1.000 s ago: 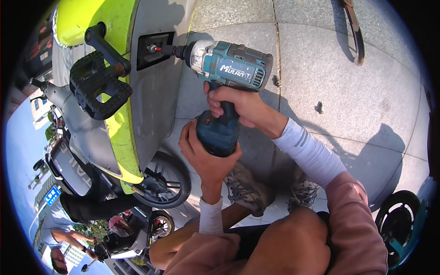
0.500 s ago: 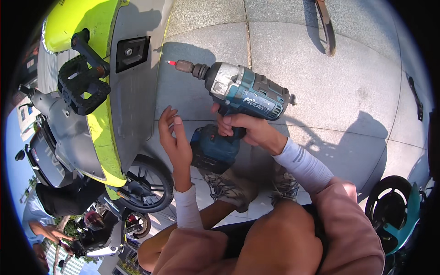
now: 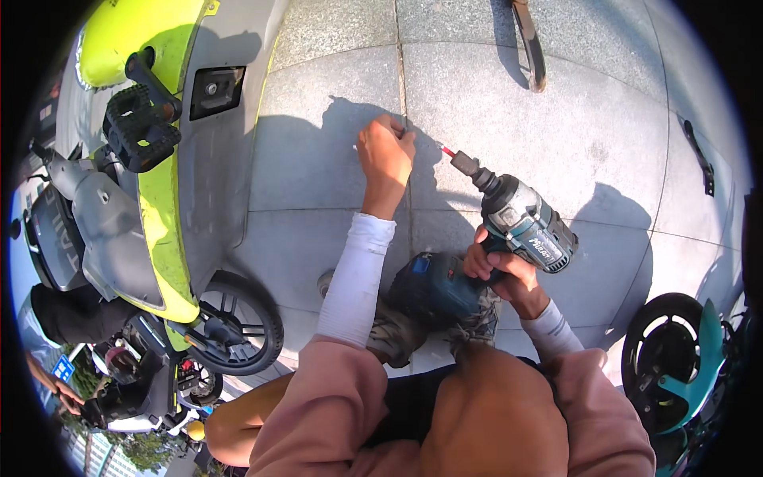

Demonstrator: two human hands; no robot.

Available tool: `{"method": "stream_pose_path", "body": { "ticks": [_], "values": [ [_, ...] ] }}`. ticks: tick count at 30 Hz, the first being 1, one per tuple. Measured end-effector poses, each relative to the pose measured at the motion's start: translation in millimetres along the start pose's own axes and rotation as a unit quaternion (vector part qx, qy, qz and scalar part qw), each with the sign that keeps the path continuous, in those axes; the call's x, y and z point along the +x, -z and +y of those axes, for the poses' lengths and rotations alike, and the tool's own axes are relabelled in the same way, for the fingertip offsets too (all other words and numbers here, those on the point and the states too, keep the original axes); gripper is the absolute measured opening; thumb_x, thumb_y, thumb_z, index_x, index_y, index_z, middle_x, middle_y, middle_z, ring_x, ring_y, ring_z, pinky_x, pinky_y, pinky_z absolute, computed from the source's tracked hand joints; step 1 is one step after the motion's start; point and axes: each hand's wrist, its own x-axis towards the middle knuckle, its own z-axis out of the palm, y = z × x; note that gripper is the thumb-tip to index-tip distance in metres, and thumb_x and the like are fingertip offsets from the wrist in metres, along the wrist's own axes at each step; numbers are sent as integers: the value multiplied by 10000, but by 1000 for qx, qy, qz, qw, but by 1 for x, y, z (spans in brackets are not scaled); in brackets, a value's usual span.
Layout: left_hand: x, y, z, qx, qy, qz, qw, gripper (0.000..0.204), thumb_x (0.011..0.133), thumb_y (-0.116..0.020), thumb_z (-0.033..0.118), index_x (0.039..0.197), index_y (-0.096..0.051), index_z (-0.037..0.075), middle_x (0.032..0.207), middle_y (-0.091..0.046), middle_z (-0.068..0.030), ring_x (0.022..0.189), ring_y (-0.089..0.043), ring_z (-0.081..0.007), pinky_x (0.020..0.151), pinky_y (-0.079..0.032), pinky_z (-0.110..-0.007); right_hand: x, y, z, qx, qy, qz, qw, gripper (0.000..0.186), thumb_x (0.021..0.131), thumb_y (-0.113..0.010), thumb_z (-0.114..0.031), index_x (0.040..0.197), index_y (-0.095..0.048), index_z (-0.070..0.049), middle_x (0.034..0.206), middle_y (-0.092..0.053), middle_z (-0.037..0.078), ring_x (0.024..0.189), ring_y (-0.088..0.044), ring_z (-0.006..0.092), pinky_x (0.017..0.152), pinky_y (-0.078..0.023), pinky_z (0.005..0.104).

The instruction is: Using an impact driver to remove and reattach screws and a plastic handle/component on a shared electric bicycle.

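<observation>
My right hand (image 3: 501, 262) is wrapped round the grip of a teal-and-black cordless impact driver (image 3: 531, 226), its battery base (image 3: 425, 290) low over my shoes and its red-tipped bit (image 3: 449, 153) angled up-left. My left hand (image 3: 385, 159) is closed over the pavement, a little left of the bit tip, fingertips pinched on something small that I cannot make out. To the left stands a yellow-and-grey two-wheeler (image 3: 165, 238), with a black pedal (image 3: 139, 127) beside a dark recess (image 3: 216, 93) in its side panel; a bolt shows in the recess.
A front wheel (image 3: 254, 322) is at lower left, beside other scooters and another person's arm (image 3: 56, 385). A curved dark strip (image 3: 528, 48) lies at the top, another (image 3: 699, 159) at the right. A teal wheeled vehicle (image 3: 691, 374) stands at lower right.
The driver has come away from the recess and moved right and down in my right hand. My left hand has let go of the battery base and risen toward the bit, fingers now closed.
</observation>
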Motion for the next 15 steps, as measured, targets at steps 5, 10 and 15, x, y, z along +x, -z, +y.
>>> {"method": "stream_pose_path", "body": {
  "ticks": [5,10,15],
  "values": [
    [-10,31,-5,-507,158,-112,840,176,897,-662,61,1053,-637,-18,1000,-666,-115,922,-660,-216,817,-547,-296,13,-13,3,-7,7,-22,1000,346,815,-611,-154,1117,-501,-24,672,-461,34,623,-462,127,657,-401,313],
    [-29,82,20,-718,167,-115,666,177,943,-612,105,1095,-619,14,1048,-649,-99,1010,-630,-205,878,-539,-327,24,-17,8,-2,-9,-63,998,320,854,-566,-77,1155,-518,19,735,-503,45,674,-471,136,697,-410,307],
    [-36,106,18,-720,150,-140,663,174,957,-602,148,1091,-618,38,1059,-646,-85,974,-629,-184,872,-541,-324,39,-32,9,-64,-24,-50,996,357,822,-623,-155,1126,-507,-8,673,-475,53,611,-461,130,640,-397,307]
  ]
}}
